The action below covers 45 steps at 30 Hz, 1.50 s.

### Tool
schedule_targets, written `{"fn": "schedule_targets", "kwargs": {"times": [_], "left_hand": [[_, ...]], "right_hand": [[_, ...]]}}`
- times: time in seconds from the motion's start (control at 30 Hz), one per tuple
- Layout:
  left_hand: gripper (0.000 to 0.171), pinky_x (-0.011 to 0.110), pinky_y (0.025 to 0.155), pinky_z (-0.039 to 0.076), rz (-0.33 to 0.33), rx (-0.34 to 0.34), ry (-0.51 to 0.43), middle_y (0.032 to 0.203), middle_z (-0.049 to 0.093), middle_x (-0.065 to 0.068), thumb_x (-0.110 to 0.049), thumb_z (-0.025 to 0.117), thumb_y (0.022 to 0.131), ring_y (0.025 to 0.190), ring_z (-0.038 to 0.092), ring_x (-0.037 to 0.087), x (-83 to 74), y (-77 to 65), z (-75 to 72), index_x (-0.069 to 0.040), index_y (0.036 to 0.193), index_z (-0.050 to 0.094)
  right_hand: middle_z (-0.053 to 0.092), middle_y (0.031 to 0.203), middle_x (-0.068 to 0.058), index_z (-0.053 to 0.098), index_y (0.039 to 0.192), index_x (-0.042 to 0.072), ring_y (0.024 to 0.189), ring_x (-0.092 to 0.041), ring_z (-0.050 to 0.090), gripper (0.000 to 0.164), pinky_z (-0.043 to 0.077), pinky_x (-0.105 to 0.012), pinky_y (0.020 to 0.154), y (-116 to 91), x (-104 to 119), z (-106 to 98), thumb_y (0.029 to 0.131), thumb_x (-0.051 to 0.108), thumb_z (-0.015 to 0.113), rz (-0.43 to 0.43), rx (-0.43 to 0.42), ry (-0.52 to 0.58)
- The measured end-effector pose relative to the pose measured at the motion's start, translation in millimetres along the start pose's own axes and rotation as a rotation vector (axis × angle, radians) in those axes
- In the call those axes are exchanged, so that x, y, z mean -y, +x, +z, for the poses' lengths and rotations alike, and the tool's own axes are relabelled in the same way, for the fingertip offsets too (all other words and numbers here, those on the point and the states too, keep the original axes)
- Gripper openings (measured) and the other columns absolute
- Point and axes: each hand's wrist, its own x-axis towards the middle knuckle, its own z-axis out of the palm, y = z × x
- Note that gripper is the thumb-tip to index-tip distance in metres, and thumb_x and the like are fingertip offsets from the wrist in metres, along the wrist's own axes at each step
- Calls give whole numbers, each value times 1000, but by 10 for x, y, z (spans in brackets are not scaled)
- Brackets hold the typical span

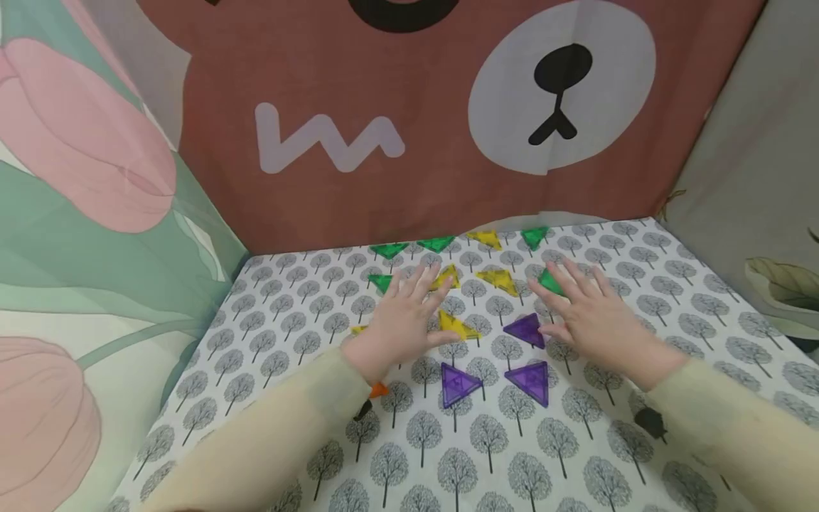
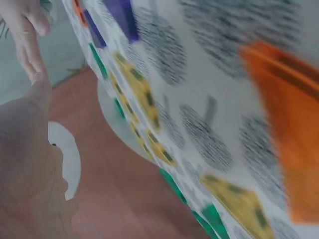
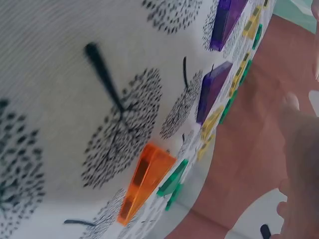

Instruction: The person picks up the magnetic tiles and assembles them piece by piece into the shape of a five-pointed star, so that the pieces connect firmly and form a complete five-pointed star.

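Fingers spread, my left hand (image 1: 403, 323) hovers palm down above the left side of a group of see-through triangular tiles. My right hand (image 1: 595, 323) is spread the same way over the right side. Neither hand holds anything. A yellow tile (image 1: 457, 327) shows beside the left thumb, and a purple tile (image 1: 526, 331) lies near the right thumb. Just past the right fingers is a green tile (image 1: 550, 282). The left wrist partly covers an orange tile (image 1: 379, 390). Another orange tile (image 3: 147, 181) appears in the right wrist view; the right hand hides it from the head view.
Two more purple tiles (image 1: 459, 385) lie nearer the person. Farther back are several green tiles (image 1: 436, 244) and yellow tiles (image 1: 498, 281). The tree-print cloth (image 1: 275, 334) ends at a brown bear-print curtain (image 1: 358, 199); a floral curtain (image 1: 83, 213) hangs left.
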Motion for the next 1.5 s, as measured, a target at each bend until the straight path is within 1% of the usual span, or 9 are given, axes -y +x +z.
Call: {"fn": "schedule_targets", "kwargs": {"times": [0.13,0.23,0.37,0.47,0.57,0.67,0.83,1.1,1.5], "left_hand": [[89,53,114,-12,35,33,-55,162,-15,2,-76,28,92,147,-12,27,-172,123,-57,-27,157,-8],[88,52,114,-14,65,77,-70,163,-11,1,-77,27,91,148,-7,26,-305,215,-83,-29,158,-4],[87,54,115,-10,111,147,-54,165,0,0,-79,25,90,149,1,25,-483,313,-102,-31,159,4],[83,54,117,-6,153,184,-43,165,8,0,-76,25,92,149,6,24,-618,375,-91,-31,159,9],[72,52,118,-3,195,224,-69,164,13,-2,-65,33,99,149,10,22,-747,422,-67,-33,159,11],[66,50,119,0,219,263,-123,164,16,-5,-40,47,103,149,13,20,-864,455,-53,-33,159,14],[77,49,119,3,215,308,-153,163,17,-8,-16,60,94,148,15,20,-1008,490,-32,-35,157,20],[78,50,119,4,163,345,-140,163,18,-6,-13,60,93,148,16,19,-1065,531,63,-39,156,23],[78,49,119,5,158,339,-171,163,18,-7,-13,61,92,148,17,20,-1051,540,101,-41,155,23]], "right_hand": [[5,163,-19,21,159,18,148,-38,-5,66,-9,-58,115,-106,-72,-42,103,41,48,82,86,71],[15,160,-24,22,158,14,145,-46,8,63,4,-65,114,-186,-131,-99,105,36,47,129,152,114],[41,146,-29,39,150,4,131,-52,37,55,27,-69,105,-310,-205,-157,101,20,56,130,223,179],[51,136,-30,50,143,1,121,-52,48,48,38,-68,98,-417,-256,-167,96,10,60,120,282,242],[50,138,-29,52,141,3,122,-52,47,45,40,-66,97,-519,-297,-156,97,7,59,133,344,308],[50,141,-25,54,142,7,125,-50,46,47,41,-65,97,-612,-337,-123,96,0,57,132,373,340],[51,140,-23,57,139,9,121,-50,50,53,49,-60,89,-712,-362,-56,88,-5,61,81,348,333],[53,136,-26,61,135,8,117,-51,52,47,46,-64,92,-695,-241,-28,88,-1,66,43,206,320],[45,142,-29,52,144,13,124,-53,45,59,36,-69,99,-525,-55,21,88,-1,66,78,228,299]]}}
